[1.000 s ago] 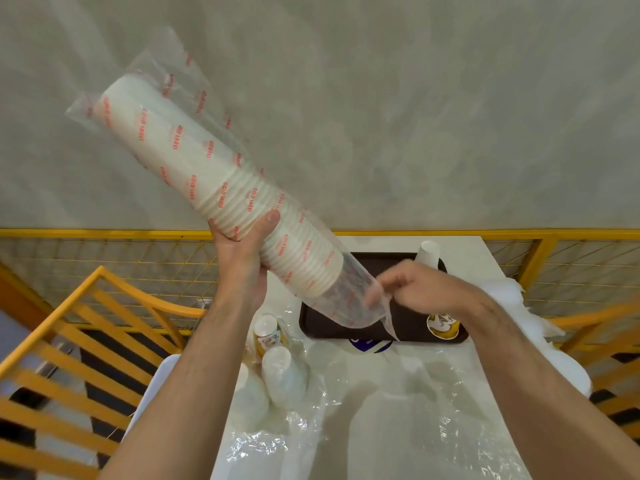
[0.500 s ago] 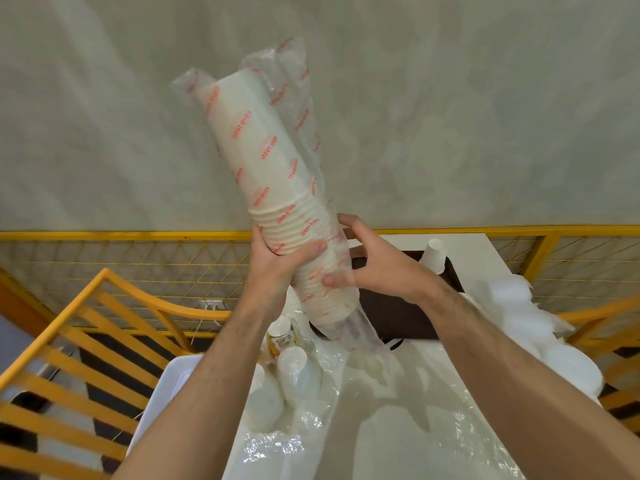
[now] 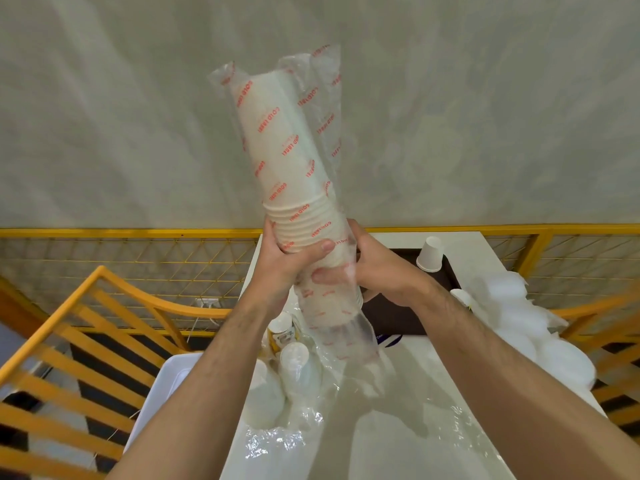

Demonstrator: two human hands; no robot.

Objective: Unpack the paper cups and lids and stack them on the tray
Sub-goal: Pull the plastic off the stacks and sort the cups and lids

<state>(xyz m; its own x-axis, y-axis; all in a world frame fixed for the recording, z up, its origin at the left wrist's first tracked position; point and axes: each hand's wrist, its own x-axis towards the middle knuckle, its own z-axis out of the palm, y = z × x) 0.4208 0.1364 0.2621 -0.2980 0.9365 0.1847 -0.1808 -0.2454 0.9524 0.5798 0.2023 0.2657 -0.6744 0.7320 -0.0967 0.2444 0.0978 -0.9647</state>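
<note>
**Cup Sleeve Held Upright for Unpacking**

The left hand [image 3: 287, 263] is gripping the sleeve of paper cups [image 3: 291, 174] near its lower end, with the fingers curled round the ribbed cup rims and the thumb lying across the front. The right hand [image 3: 377, 271] is closing round the same sleeve just below the left thumb, its fingers wrapped over the clear plastic wrap [image 3: 349, 336] where the cups end. The sleeve is standing nearly upright, its sealed top well above both hands. This posture appears chosen so the cups slide down toward the open lower end while the wrap is being drawn off.

Below the fingers, the loose tail of the wrap is hanging over the desk [image 3: 398, 427], close to or touching crumpled film lying there. The dark tray [image 3: 398, 317] is sitting beyond the right hand, partly hidden by it. One inverted single cup [image 3: 430, 253] is standing at the tray's far edge.

To the left of the fingers, several bagged items are crowding the desk edge. To the right, a white heap of lids [image 3: 530, 323], still wrapped as far as can be told, is filling the desk side. Open room for lowering the stack is therefore lying straight ahead, onto the tray centre. A yellow railing [image 3: 104, 233] is bounding the desk on the far side.
</note>
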